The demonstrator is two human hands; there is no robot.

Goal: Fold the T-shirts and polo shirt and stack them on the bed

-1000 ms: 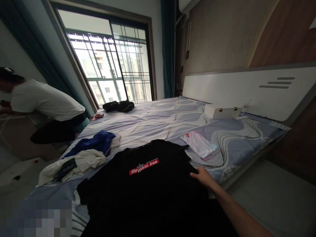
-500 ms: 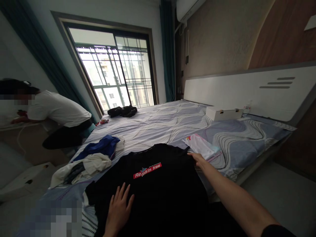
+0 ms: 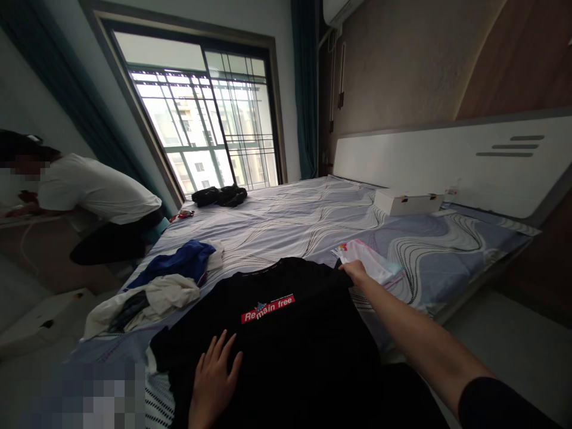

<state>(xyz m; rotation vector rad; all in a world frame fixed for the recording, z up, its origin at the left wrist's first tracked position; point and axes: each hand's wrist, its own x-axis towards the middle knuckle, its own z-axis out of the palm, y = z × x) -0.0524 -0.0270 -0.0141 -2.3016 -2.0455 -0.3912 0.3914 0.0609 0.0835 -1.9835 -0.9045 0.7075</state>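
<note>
A black T-shirt with a red "Remain free" label lies spread flat on the bed in front of me. My left hand rests flat on its lower left part, fingers stretched out. My right hand reaches out to the shirt's far right shoulder, and its fingers are closed on the fabric edge there. Just beyond that hand lies a folded white and pink garment.
A heap of blue and white clothes lies to the left of the shirt. Dark clothing sits near the window end. A white box rests by the headboard. Another person in a white top bends over at the left.
My left hand came into view and settled flat on the shirt. My right hand slid from the shirt's right edge up to its far right shoulder.
</note>
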